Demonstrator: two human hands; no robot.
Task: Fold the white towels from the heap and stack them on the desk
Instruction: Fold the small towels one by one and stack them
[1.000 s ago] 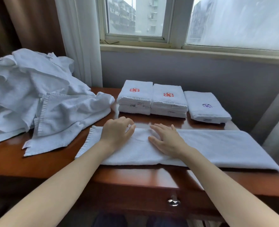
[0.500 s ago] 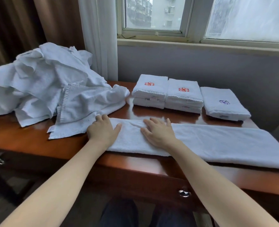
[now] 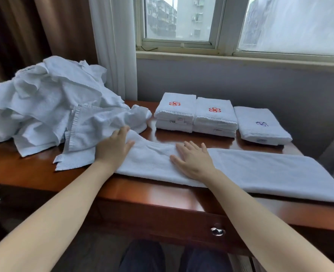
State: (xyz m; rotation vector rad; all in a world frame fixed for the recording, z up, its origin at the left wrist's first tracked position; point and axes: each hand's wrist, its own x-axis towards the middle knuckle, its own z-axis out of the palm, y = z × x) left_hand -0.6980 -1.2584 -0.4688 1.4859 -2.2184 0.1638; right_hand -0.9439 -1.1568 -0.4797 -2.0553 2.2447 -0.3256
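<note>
A long white towel, folded lengthwise into a strip, lies along the front of the brown desk. My left hand rests flat on its left end with fingers spread. My right hand presses flat on the strip nearer its middle. A heap of crumpled white towels covers the desk's left side and touches the strip's left end. At the back stand two stacks of folded towels with red logos and one folded towel with a blue logo.
A wall and window sill run behind the desk, with white and brown curtains at the back left. A drawer knob sits on the desk front above my knees. The strip's right end reaches the desk's right edge.
My left hand slid leftward along the towel to its left end. My right hand stayed pressing on the strip. The camera view swung to the left.
</note>
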